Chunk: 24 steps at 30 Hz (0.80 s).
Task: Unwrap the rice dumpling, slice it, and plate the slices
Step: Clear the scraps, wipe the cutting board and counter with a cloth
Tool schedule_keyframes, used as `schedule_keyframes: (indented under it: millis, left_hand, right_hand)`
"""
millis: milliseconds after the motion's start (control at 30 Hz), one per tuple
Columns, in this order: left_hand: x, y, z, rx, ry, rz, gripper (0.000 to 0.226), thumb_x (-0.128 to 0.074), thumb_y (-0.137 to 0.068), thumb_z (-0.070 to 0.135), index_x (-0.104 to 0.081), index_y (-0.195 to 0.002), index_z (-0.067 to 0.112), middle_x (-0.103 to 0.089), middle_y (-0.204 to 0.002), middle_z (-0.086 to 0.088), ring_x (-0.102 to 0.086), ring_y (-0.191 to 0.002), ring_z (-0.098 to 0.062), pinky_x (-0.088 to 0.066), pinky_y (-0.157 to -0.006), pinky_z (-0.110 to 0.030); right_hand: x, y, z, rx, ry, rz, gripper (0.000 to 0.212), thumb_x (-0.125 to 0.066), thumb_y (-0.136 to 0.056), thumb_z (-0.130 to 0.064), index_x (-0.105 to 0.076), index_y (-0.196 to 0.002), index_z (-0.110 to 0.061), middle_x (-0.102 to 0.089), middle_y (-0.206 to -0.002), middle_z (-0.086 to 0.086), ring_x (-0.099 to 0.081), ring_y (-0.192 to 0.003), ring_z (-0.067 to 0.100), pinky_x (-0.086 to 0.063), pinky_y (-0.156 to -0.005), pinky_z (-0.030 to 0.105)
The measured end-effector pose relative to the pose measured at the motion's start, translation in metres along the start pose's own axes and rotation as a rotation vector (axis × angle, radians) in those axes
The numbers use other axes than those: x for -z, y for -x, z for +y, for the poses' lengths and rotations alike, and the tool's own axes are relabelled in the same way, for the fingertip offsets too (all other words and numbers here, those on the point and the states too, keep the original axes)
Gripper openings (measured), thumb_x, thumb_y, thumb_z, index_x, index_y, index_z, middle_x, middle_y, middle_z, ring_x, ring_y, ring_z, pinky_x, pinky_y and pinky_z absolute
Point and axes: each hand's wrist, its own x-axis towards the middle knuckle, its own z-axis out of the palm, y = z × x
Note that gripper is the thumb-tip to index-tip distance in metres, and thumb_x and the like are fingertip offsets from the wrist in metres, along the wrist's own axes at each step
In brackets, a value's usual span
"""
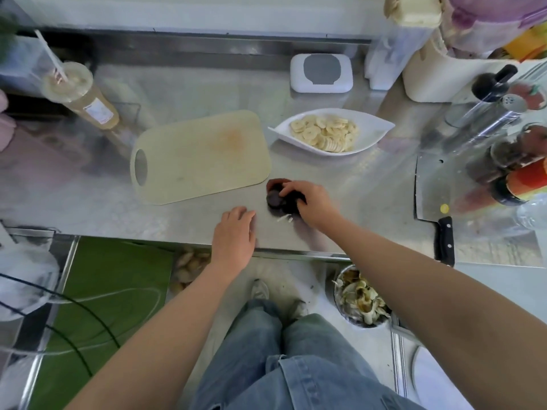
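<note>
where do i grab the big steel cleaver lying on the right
Grip the steel cleaver by its black riveted handle, reaching in from the near edge of the counter. It lies flat, handle pointing toward the person, blade running away, sharp edge apparently facing left. The right hand, now on the dark slices, is nearest.

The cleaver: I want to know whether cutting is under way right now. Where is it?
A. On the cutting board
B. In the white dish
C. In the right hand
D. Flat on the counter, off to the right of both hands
D: the cleaver lies flat on the steel counter with no hand on it. The right hand grips the dark slices, and the left hand rests on the counter.
</note>
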Motion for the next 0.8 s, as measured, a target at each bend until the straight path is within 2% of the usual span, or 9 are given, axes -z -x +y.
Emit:
schedule_keyframes:
  millis: [67,167,333,500,633,700,767,800]
  left_hand:
    - [0.001,-0.001,-0.001,-0.003,-0.003,-0.003,0.040,-0.050,-0.093,0.013,-0.051,-0.133,0.011,-0.046,-0.139,-0.008,-0.043,-0.123,-0.026,-0.041,-0.100,-0.037]
    - [0.001,-0.002,0.000,-0.011,-0.013,-0.008,0.039,-0.051,-0.092,0.012,-0.052,-0.131,0.011,-0.046,-0.139,-0.008,-0.042,-0.124,-0.027,-0.040,-0.100,-0.037]
    - [-0.003,-0.003,0.009,-0.002,-0.040,0.029,0.032,-0.054,-0.092,0.014,-0.057,-0.123,0.011,-0.049,-0.132,-0.010,-0.044,-0.120,-0.028,-0.042,-0.096,-0.037]
    - [-0.011,-0.006,0.036,-0.096,-0.049,0.013,0.034,-0.054,-0.089,0.014,-0.056,-0.123,0.012,-0.046,-0.136,-0.012,-0.042,-0.122,-0.030,-0.041,-0.095,-0.038]
    - [-0.023,-0.007,0.069,-0.204,-0.077,-0.068,0.042,-0.053,-0.092,0.023,-0.048,-0.133,0.018,-0.035,-0.149,-0.012,-0.035,-0.132,-0.031,-0.035,-0.104,-0.040]
    - [-0.029,-0.005,0.084,-0.235,-0.103,-0.102,0.047,-0.053,-0.092,0.029,-0.042,-0.138,0.022,-0.029,-0.153,-0.011,-0.029,-0.138,-0.031,-0.031,-0.110,-0.042]
    - [-0.035,-0.003,0.095,-0.268,-0.135,-0.130,0.049,-0.052,-0.093,0.032,-0.039,-0.139,0.023,-0.026,-0.155,-0.012,-0.027,-0.140,-0.032,-0.029,-0.113,-0.042]
    - [-0.037,-0.001,0.100,-0.281,-0.149,-0.139,0.049,-0.052,-0.093,0.032,-0.038,-0.140,0.023,-0.025,-0.155,-0.012,-0.026,-0.140,-0.032,-0.028,-0.113,-0.043]
  right_hand:
    - [-0.003,-0.003,0.001,0.094,0.100,-0.148,0.043,-0.042,-0.077,0.010,-0.072,-0.094,-0.016,-0.067,-0.113,0.009,-0.060,-0.101,0.027,-0.045,-0.088,0.026]
    - [0.005,-0.001,0.003,0.132,0.213,-0.341,0.044,-0.040,-0.074,0.012,-0.072,-0.084,-0.016,-0.069,-0.105,0.007,-0.060,-0.100,0.027,-0.043,-0.093,0.033]
    - [0.030,0.017,0.023,0.086,0.296,-0.461,0.047,-0.039,-0.072,0.014,-0.071,-0.072,-0.022,-0.071,-0.097,0.002,-0.062,-0.095,0.023,-0.047,-0.092,0.037]
    - [0.061,0.047,0.050,0.013,0.343,-0.442,0.046,-0.043,-0.075,0.012,-0.071,-0.071,-0.024,-0.069,-0.098,0.001,-0.061,-0.096,0.023,-0.048,-0.090,0.038]
    - [0.088,0.082,0.075,-0.070,0.314,-0.383,0.046,-0.041,-0.070,0.016,-0.072,-0.073,-0.018,-0.070,-0.097,0.003,-0.062,-0.095,0.023,-0.049,-0.089,0.037]
    - [0.102,0.102,0.088,-0.136,0.287,-0.339,0.047,-0.039,-0.069,0.017,-0.072,-0.073,-0.015,-0.070,-0.095,0.003,-0.062,-0.093,0.021,-0.049,-0.086,0.029]
    - [0.117,0.119,0.097,-0.213,0.258,-0.262,0.047,-0.038,-0.070,0.018,-0.073,-0.074,-0.013,-0.070,-0.092,0.005,-0.061,-0.089,0.020,-0.046,-0.075,0.014]
    - [0.124,0.125,0.100,-0.229,0.216,-0.201,0.047,-0.037,-0.070,0.018,-0.072,-0.072,-0.014,-0.070,-0.090,0.008,-0.061,-0.087,0.023,-0.046,-0.074,0.013]
